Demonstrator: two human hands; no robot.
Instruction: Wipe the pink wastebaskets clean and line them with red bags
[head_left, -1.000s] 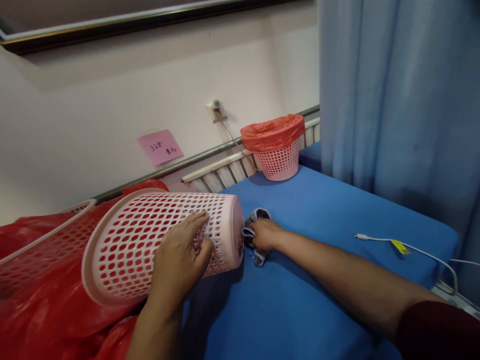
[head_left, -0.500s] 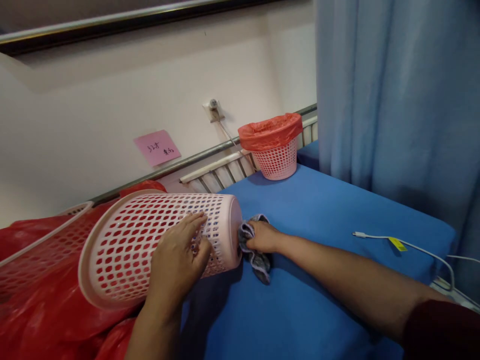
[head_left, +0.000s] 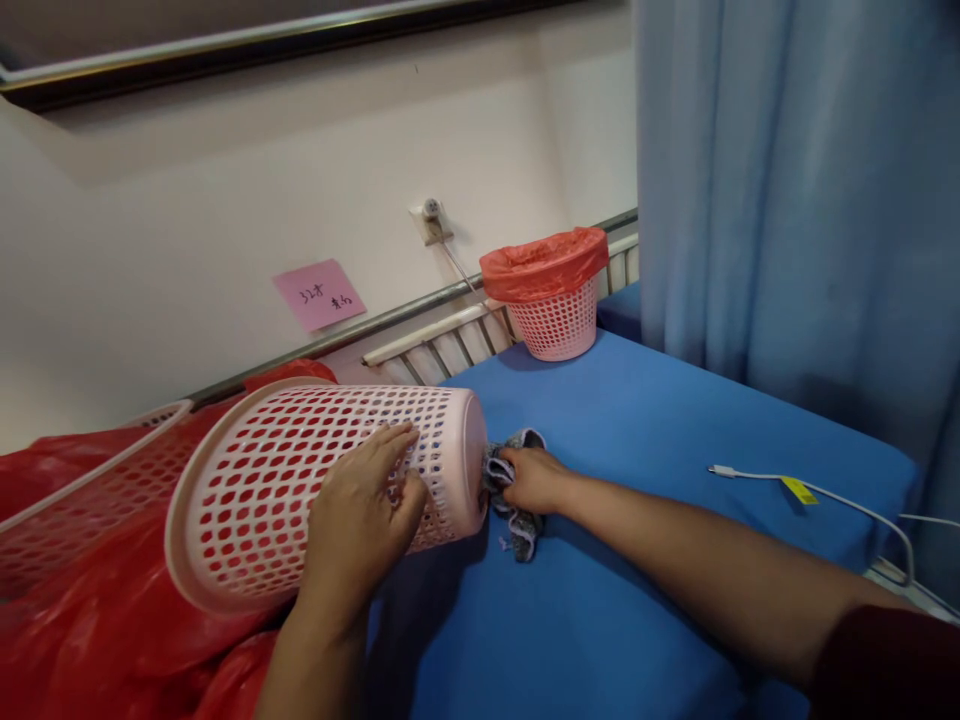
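A pink perforated basket [head_left: 255, 500] lies on its side, its base facing right and its rim to the left over red plastic bags [head_left: 97, 620]. My left hand [head_left: 364, 500] rests against the basket's near side, with its fingers wrapped over the holes. Pressed to the base is a grey patterned cloth [head_left: 525, 530], bunched in the fingers of my right hand [head_left: 534, 480]. Part of the cloth hangs below that hand, over the blue mattress [head_left: 637, 400].
Another pink basket [head_left: 556, 325] lined with a red bag stands at the mattress's back edge, by the metal bed rail. A white cable [head_left: 840, 500] with a yellow tag lies at the right. A blue curtain [head_left: 787, 200] hangs behind.
The cloth's folds have shifted at the basket's base, and its hanging end has changed shape. My left hand keeps its place on the basket. The whole view has moved slightly.
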